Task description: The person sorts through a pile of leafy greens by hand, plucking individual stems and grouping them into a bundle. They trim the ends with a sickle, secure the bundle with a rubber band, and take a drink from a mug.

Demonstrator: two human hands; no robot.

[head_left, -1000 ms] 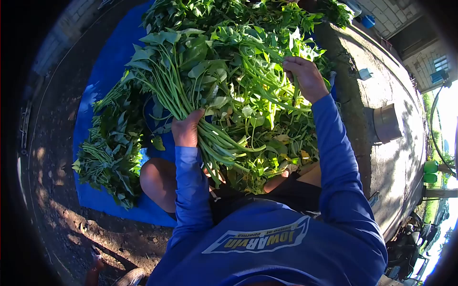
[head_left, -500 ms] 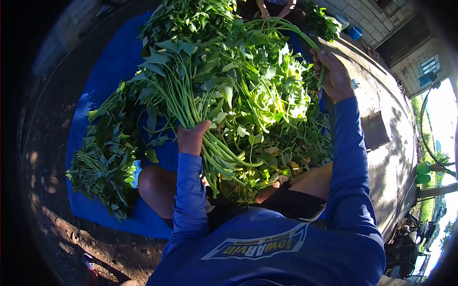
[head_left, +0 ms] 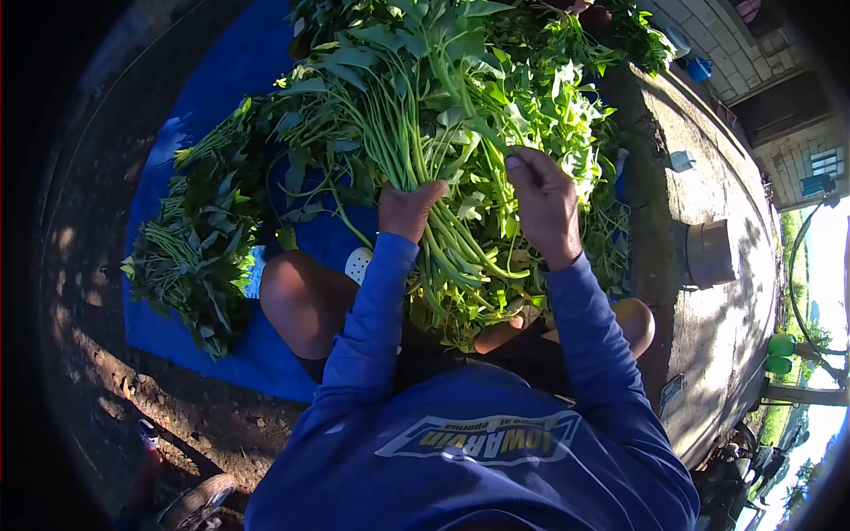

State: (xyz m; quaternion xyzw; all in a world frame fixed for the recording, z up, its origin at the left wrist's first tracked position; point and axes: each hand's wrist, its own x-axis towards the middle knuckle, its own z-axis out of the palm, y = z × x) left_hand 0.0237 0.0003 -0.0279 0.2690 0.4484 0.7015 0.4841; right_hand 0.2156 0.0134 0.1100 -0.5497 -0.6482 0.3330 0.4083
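My left hand [head_left: 411, 211] is wrapped round the stems of a large bunch of leafy greens [head_left: 394, 124], whose leaves fan out upward and whose stem ends hang below the fist. To its right, my right hand [head_left: 542, 199] pinches a green stem with leaves [head_left: 482, 128] between thumb and fingers, beside the bunch. A loose heap of greens [head_left: 575, 115] lies under and behind both hands, partly in bright sun.
Tied-looking bundles of greens [head_left: 190, 257] lie on the blue tarp [head_left: 292, 363] at the left. A brown box-like object [head_left: 708, 254] stands on the concrete [head_left: 691, 190] at right. Part of another person's hand [head_left: 580, 5] shows at the top.
My right hand has come down and left toward the bunch, bringing the stem with it. My left hand and its bunch now appear farther right. The view has shifted slightly.
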